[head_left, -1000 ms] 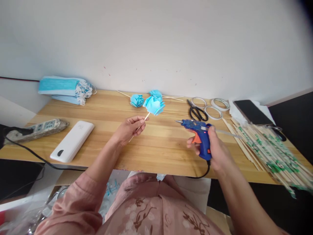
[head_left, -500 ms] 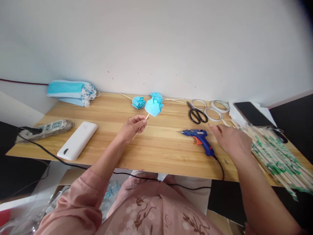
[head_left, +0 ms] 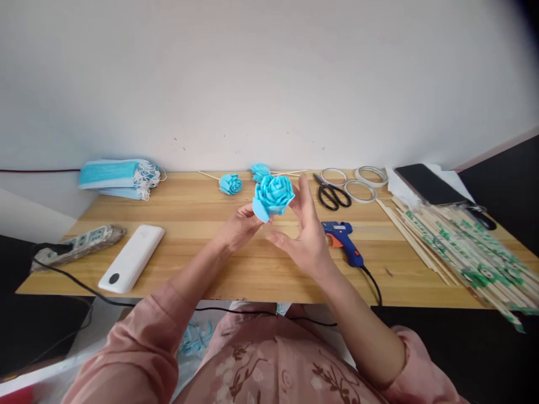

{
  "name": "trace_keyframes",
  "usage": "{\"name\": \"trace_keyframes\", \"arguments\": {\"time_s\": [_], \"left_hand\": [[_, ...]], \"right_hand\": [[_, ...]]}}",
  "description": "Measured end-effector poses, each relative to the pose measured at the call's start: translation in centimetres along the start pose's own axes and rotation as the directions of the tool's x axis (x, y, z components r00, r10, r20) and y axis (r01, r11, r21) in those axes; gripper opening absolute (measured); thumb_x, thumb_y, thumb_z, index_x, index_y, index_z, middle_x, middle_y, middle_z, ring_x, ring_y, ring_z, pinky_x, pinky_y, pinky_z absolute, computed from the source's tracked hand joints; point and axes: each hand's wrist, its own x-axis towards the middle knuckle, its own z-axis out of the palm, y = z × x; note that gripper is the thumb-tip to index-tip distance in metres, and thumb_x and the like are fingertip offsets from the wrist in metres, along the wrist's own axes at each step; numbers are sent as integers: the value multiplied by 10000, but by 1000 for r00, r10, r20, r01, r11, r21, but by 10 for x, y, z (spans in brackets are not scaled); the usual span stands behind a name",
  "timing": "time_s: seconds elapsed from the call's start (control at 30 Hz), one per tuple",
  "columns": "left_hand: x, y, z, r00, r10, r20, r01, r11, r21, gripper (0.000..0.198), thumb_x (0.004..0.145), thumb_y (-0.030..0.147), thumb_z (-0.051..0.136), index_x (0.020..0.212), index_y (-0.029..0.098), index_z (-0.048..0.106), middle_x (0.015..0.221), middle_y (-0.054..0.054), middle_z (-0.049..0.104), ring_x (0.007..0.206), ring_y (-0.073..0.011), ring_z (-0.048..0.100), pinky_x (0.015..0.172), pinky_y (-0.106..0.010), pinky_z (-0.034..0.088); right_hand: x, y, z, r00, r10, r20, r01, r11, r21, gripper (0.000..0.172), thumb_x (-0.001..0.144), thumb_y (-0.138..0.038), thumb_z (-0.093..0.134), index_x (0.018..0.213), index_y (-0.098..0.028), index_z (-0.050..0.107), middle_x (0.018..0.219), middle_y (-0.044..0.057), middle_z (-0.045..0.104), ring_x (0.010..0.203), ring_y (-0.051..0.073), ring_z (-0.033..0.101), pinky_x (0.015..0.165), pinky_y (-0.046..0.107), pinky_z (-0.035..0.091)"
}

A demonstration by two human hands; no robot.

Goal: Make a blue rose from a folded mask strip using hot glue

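Observation:
A blue handmade flower with layered petals faces up over the middle of the table. My left hand is closed below its head, where the stick stem was seen earlier; the stem itself is now hidden. My right hand is beside the flower on its right, thumb and fingers spread apart. Its fingertips are close to the petals, and whether they touch I cannot tell. Behind lie two more blue flowers, one at the left and another partly covered by the held one. A blue glue gun lies right of my right hand.
Black scissors and tape rolls lie at the back right, near a phone. Wrapped sticks cover the right side. Face masks, a power strip and a white power bank are at the left.
My right hand has come from the right, past the glue gun, to the flower. The flower has turned so its layered petals face me. My left hand still holds it.

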Motion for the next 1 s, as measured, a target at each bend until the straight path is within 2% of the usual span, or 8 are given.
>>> {"name": "trace_keyframes", "arguments": {"time_s": [0.13,0.4,0.8,1.0], "left_hand": [[-3,-7,-1,1000,4,31,-4,1000,-16,423,526,429,1004,662,169,699,723,-22,677,737,-163,578,837,-357,449],[-4,-10,-2,999,-41,34,42,999,-19,465,500,484,1004,672,158,721,697,-16,639,734,-149,578,836,-341,474],[-7,-14,-1,994,-103,38,106,991,-84,489,470,478,1015,601,149,678,689,-13,640,703,-142,578,836,-353,503],[-7,-15,-3,989,-138,55,143,985,-92,488,464,474,1017,647,149,703,719,-19,666,718,-151,601,841,-346,502]], "right_hand": [[1,-9,4,999,-47,-1,47,997,-64,1087,888,-606,682,1672,-284,1,1622,142,427,1500,313,426,1193,535,443],[8,-19,9,998,-54,13,56,993,-108,1028,935,-532,654,1667,-297,-28,1593,137,460,1460,316,480,1169,559,473],[9,-27,13,1000,-14,7,14,999,-45,978,945,-424,650,1668,-319,0,1601,91,467,1449,295,497,1183,522,468],[9,-28,12,1000,-2,11,2,1000,10,935,947,-376,650,1668,-324,56,1604,77,467,1450,261,499,1179,458,483]]}}
